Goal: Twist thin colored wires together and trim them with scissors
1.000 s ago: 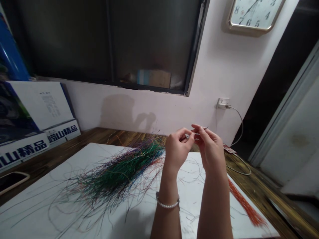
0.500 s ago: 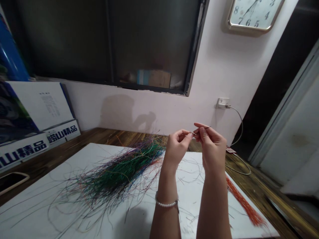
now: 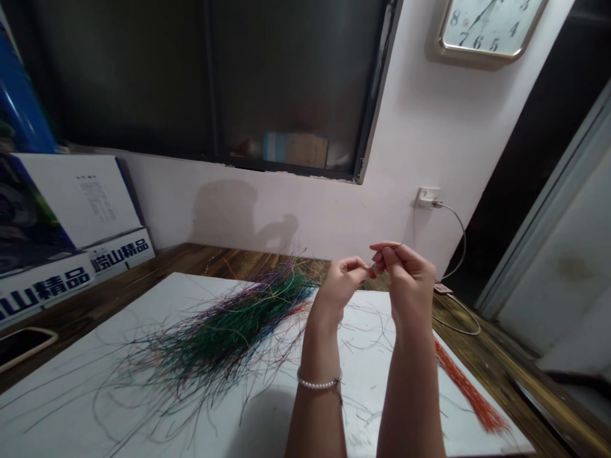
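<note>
My left hand [image 3: 342, 283], with a pearl bracelet [image 3: 319, 383] on its wrist, is closed in a pinch on a thin dark wire. Close against its fingertips, my right hand [image 3: 408, 273] pinches the same wire, a short end of which shows above its fingers. Both hands are raised over the back edge of a white board [image 3: 157, 305]. On the board, left of my hands, lies a large loose bundle of green, purple and blue wires [image 3: 238, 318]. A bundle of orange wires [image 3: 470, 394] rests to the right of my right forearm.
A phone [image 3: 23, 346] lies at the left edge of the wooden table [image 3: 200, 257], near white and blue boxes [image 3: 86, 203]. A white cable [image 3: 463, 242] runs from the wall socket [image 3: 427, 197] down to the table's right side. Short wire scraps lie on the board.
My left hand has moved slightly right and bent more at the wrist, its fingertips nearer my right hand. Both hands are a little lower.
</note>
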Motion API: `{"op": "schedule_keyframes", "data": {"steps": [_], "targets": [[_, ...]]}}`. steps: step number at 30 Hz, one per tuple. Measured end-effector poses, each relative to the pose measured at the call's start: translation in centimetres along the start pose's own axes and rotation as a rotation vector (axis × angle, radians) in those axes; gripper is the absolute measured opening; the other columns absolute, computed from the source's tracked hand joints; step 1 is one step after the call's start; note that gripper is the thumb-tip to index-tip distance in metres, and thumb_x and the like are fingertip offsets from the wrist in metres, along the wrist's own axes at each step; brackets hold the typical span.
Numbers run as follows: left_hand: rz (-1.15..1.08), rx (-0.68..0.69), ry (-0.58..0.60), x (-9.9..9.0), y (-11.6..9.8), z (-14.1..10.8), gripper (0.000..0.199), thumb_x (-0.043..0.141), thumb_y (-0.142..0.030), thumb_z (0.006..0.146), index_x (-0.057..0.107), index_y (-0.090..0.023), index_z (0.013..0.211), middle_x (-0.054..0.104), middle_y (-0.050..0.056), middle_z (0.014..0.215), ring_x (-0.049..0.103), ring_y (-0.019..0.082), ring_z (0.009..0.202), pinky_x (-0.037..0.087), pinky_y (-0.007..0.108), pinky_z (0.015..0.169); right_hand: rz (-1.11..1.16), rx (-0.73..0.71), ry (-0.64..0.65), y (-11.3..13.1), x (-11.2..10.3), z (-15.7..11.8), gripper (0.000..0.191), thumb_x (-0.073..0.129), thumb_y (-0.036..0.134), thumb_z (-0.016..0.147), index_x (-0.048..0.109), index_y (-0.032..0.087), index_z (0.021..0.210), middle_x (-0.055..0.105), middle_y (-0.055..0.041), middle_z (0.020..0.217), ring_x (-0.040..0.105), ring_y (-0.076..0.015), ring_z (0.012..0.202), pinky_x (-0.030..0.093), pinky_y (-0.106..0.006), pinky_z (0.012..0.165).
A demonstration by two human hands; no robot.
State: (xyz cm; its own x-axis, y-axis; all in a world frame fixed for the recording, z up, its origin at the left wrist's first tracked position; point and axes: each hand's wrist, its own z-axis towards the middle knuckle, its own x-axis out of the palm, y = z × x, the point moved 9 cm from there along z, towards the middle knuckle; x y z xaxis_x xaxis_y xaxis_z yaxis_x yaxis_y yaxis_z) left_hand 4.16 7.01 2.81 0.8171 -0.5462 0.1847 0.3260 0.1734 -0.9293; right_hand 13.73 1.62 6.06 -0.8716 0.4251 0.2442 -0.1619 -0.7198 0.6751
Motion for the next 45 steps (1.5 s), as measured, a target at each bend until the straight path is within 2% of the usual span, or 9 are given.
{"op": "schedule_keyframes", "data": {"steps": [6, 10, 14, 18, 23, 28, 32, 36, 45], "targets": [[-0.099, -0.051, 0.192, 1.0, 0.9, 0.1, 0.015, 0.061, -0.026, 0.07, 0.055, -0.014, 0.061, 0.031, -0.005, 0.053, 0.019, 0.007, 0.048, 0.008, 0.028, 0.049, 0.1, 0.039, 0.048, -0.1, -0.5, 0.0, 0.012, 0.059, 0.022, 0.079, 0.069, 0.018, 0.073, 0.048, 0.001, 0.059, 0.042, -0.0089, 0.054, 0.034, -0.024, 0.049], [-0.233, -0.082, 0.391, 2.2, 1.3, -0.4, 0.014, 0.064, -0.026, 0.073, 0.06, -0.012, 0.072, 0.04, -0.002, 0.057, 0.029, 0.007, 0.051, 0.015, 0.026, 0.048, 0.209, 0.054, 0.103, 0.9, -0.5, -0.2, 0.012, 0.061, 0.027, 0.08, 0.068, 0.02, 0.072, 0.044, 0.0018, 0.059, 0.04, -0.0093, 0.055, 0.034, -0.024, 0.051], [-0.219, -0.109, 0.449, 2.2, 1.7, -0.8, 0.015, 0.067, -0.026, 0.074, 0.065, -0.012, 0.079, 0.052, 0.002, 0.063, 0.043, 0.009, 0.058, 0.028, 0.024, 0.053, 0.276, 0.046, 0.053, 1.3, -1.4, -0.1, 0.013, 0.064, 0.029, 0.077, 0.066, 0.02, 0.069, 0.045, 0.001, 0.065, 0.044, -0.0101, 0.062, 0.036, -0.024, 0.057], [-0.143, -0.117, 0.507, 2.4, 1.8, -1.2, 0.014, 0.066, -0.025, 0.075, 0.067, -0.013, 0.082, 0.057, 0.003, 0.064, 0.046, 0.009, 0.057, 0.032, 0.024, 0.055, 0.402, 0.103, 0.062, 0.7, -1.7, 0.0, 0.011, 0.067, 0.03, 0.075, 0.064, 0.02, 0.07, 0.045, 0.0021, 0.064, 0.049, -0.0116, 0.068, 0.043, -0.029, 0.072], [-0.03, -0.098, 0.399, 2.1, 2.5, -0.1, 0.016, 0.067, -0.028, 0.073, 0.065, -0.013, 0.078, 0.057, 0.002, 0.061, 0.038, 0.007, 0.05, 0.024, 0.023, 0.048, 0.383, 0.19, 0.055, -0.2, -1.8, 0.0, 0.015, 0.068, 0.033, 0.076, 0.061, 0.021, 0.073, 0.037, 0.0049, 0.058, 0.041, -0.0091, 0.055, 0.043, -0.027, 0.061], [-0.052, -0.031, 0.283, 2.0, 3.0, 1.1, 0.015, 0.065, -0.027, 0.073, 0.064, -0.012, 0.075, 0.053, -0.001, 0.057, 0.033, 0.005, 0.046, 0.019, 0.022, 0.046, 0.412, 0.172, 0.101, -0.1, -1.1, 0.2, 0.018, 0.068, 0.031, 0.076, 0.056, 0.02, 0.07, 0.027, 0.0061, 0.055, 0.026, -0.0076, 0.049, 0.024, -0.022, 0.045], [0.017, 0.018, 0.313, 2.1, 2.4, 1.0, 0.018, 0.066, -0.03, 0.075, 0.067, -0.012, 0.078, 0.059, 0.002, 0.062, 0.043, 0.007, 0.051, 0.03, 0.022, 0.05, 0.39, 0.088, 0.134, 1.0, -1.3, 0.2, 0.016, 0.065, 0.029, 0.078, 0.056, 0.02, 0.068, 0.028, 0.0051, 0.056, 0.027, -0.008, 0.05, 0.022, -0.023, 0.046], [0.139, -0.02, 0.377, 1.9, 2.6, 0.6, 0.023, 0.067, -0.034, 0.076, 0.069, -0.012, 0.081, 0.065, 0.006, 0.067, 0.052, 0.01, 0.055, 0.039, 0.024, 0.055, 0.337, -0.002, 0.147, 2.3, -1.9, 0.0, 0.013, 0.064, 0.027, 0.078, 0.057, 0.02, 0.068, 0.031, 0.0041, 0.054, 0.032, -0.0092, 0.052, 0.024, -0.025, 0.048], [0.254, -0.021, 0.343, 0.9, 3.0, 0.7, 0.015, 0.065, -0.027, 0.075, 0.069, -0.013, 0.074, 0.062, 0.004, 0.06, 0.048, 0.01, 0.054, 0.032, 0.022, 0.049, 0.397, -0.104, 0.041, 3.5, -3.8, 0.0, 0.021, 0.069, 0.028, 0.075, 0.053, 0.018, 0.065, 0.034, 0.0049, 0.054, 0.032, -0.0068, 0.049, 0.022, -0.025, 0.048]]}}
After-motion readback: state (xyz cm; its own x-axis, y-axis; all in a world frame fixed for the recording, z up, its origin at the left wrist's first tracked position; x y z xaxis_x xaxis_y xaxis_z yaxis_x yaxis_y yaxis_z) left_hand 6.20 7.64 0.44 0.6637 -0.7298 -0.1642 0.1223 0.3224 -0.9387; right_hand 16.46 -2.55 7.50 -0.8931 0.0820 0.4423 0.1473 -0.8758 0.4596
